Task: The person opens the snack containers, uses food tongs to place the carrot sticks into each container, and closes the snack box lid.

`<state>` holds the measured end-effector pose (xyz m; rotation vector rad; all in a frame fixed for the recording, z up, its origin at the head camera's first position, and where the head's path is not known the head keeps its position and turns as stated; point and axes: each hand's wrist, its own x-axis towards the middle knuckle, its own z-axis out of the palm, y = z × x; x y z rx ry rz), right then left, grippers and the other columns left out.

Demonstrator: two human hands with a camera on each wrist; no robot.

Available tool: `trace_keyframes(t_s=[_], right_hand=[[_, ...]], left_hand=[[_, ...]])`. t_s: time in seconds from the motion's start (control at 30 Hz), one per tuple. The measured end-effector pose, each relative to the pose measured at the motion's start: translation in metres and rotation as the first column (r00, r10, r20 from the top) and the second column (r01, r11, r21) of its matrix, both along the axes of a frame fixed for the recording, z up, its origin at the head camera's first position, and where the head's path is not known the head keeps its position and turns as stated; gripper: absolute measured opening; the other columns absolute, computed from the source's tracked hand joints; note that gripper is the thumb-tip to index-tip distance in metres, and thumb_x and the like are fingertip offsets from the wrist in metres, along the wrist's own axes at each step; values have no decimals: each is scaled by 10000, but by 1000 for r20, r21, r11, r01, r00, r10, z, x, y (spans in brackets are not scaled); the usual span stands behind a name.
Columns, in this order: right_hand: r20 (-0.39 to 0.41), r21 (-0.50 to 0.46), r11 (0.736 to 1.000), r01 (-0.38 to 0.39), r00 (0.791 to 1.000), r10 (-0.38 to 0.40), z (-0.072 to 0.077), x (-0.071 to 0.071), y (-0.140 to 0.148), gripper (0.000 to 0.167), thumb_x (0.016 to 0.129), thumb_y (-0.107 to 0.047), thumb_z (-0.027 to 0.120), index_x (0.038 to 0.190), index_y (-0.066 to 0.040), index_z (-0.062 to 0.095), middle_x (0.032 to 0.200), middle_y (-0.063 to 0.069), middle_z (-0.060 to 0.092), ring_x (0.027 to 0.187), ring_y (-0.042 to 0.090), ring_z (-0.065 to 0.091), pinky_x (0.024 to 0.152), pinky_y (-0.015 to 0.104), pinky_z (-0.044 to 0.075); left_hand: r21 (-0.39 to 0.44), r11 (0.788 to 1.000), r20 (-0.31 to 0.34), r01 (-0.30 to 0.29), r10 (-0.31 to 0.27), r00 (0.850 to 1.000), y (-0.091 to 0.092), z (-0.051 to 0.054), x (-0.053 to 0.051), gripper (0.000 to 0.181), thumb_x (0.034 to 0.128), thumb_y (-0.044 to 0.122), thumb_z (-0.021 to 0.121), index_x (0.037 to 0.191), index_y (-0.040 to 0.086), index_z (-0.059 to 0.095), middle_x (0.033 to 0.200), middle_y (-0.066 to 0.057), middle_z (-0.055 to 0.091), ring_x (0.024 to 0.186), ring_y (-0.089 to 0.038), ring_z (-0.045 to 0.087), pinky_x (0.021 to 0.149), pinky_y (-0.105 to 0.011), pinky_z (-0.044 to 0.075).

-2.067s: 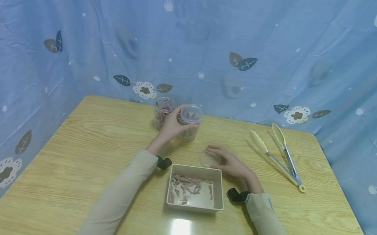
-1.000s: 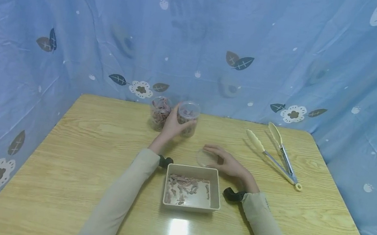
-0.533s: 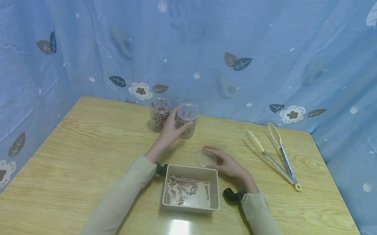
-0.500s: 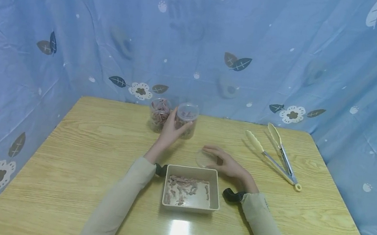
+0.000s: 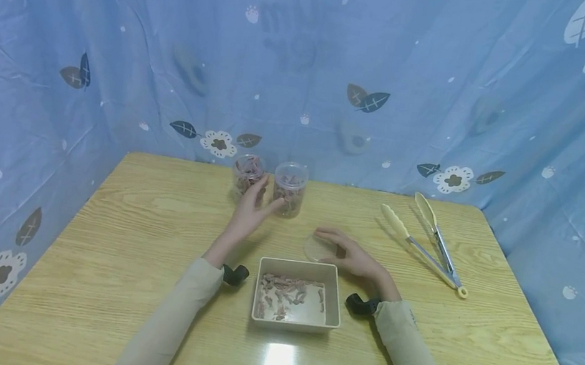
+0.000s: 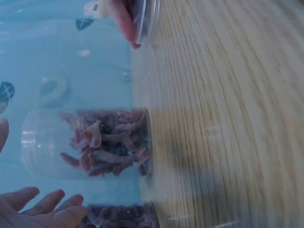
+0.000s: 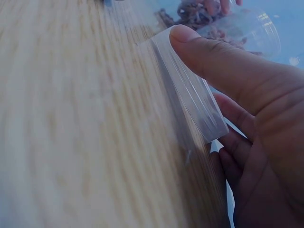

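Note:
Two clear plastic jars stand side by side at the back of the table, both partly filled with brownish-pink dried meat strips. My left hand (image 5: 247, 212) is between and in front of them, fingers and thumb spread, apart from the right jar (image 5: 289, 191). Its fingertips overlap the left jar (image 5: 245, 177) in the head view; whether they touch it I cannot tell. In the right wrist view my right hand (image 7: 266, 104) holds a clear round lid (image 7: 192, 90) at its rim, thumb on one side and fingers on the other, low over the tabletop.
A beige rectangular tub (image 5: 295, 327) with scattered meat strips sits nearest the body, between the forearms. Cream-tipped metal tongs (image 5: 433, 247) lie spread apart at the right. A blue patterned curtain (image 5: 312, 53) hangs behind the wooden table (image 5: 151, 218).
My left hand has let go of the right jar and drawn back to the left, its fingers spreading. The right jar stays in place. My right hand keeps holding the lid.

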<state>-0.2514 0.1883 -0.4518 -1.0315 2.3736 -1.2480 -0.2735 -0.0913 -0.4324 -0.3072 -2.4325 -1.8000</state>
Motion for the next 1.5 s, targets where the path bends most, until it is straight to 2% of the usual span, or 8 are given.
trace_keyframes(t_s=[0.23, 0.4, 0.5, 0.63, 0.77, 0.93, 1.13, 1.5], right_hand=[[-22, -15, 1000, 11, 1000, -11, -18, -6, 4, 604, 821, -54, 671, 1363, 19, 412, 1450, 194, 325, 1350, 369, 249, 1111, 559, 168], [-12, -27, 1000, 13, 1000, -14, -32, -15, 9, 618, 820, -134, 688, 1376, -61, 429, 1465, 118, 332, 1358, 324, 251, 1114, 540, 179], [2, -36, 999, 5, 1000, -5, -33, -16, 10, 620, 822, -160, 688, 1380, -80, 430, 1469, 103, 330, 1360, 318, 249, 1113, 539, 181], [12, -36, 999, 2, 1000, -1, -33, -16, 10, 622, 826, -178, 686, 1384, -89, 426, 1475, 99, 324, 1365, 319, 240, 1114, 544, 173], [37, -41, 999, 10, 999, -9, -32, -16, 10, 619, 827, -166, 684, 1384, -88, 426, 1480, 91, 318, 1373, 307, 229, 1121, 536, 163], [40, -36, 999, 12, 999, -11, -33, -16, 8, 610, 829, -86, 667, 1383, -45, 413, 1478, 123, 307, 1370, 315, 230, 1120, 523, 186], [35, -50, 999, 2, 999, 0, -34, -16, 8, 624, 811, 5, 654, 1378, 14, 392, 1473, 186, 288, 1362, 375, 215, 1106, 568, 171], [53, -50, 999, -20, 998, 23, -34, -18, 11, 650, 808, -131, 695, 1393, -95, 414, 1486, 74, 302, 1372, 303, 229, 1116, 526, 192]], left_hand=[[121, 986, -128, -112, 127, 984, -9, 20, 15, 520, 893, 211, 621, 1322, -24, 447, 1272, -244, 503, 1178, -386, 485, 1015, -461, 413], [202, 948, -244, -247, 293, 924, -14, 42, 28, 381, 879, 88, 626, 1190, -110, 528, 1082, -286, 576, 1001, -411, 551, 856, -488, 491], [243, 930, -290, -277, 342, 894, -21, 40, 25, 375, 866, 51, 632, 1174, -133, 524, 1065, -324, 555, 984, -443, 526, 827, -519, 476], [288, 913, -287, -288, 369, 884, -33, 22, 10, 424, 868, 96, 641, 1207, -116, 501, 1128, -307, 522, 1058, -427, 489, 889, -533, 446], [268, 905, -243, -331, 395, 886, -42, 2, -5, 513, 859, 221, 667, 1259, -37, 476, 1215, -204, 502, 1133, -364, 449, 958, -508, 410], [124, 929, -112, -348, 362, 926, -44, -7, -14, 721, 821, 323, 702, 1372, 30, 342, 1343, -139, 395, 1238, -301, 363, 1043, -451, 344], [-16, 960, 0, -279, 279, 960, -41, -11, -24, 915, 794, 364, 720, 1459, 66, 166, 1449, -153, 254, 1332, -292, 259, 1104, -463, 266], [-13, 957, 48, -290, 290, 956, -35, -11, -41, 953, 789, 329, 733, 1463, 52, 119, 1449, -176, 243, 1347, -340, 266, 1114, -485, 255]])
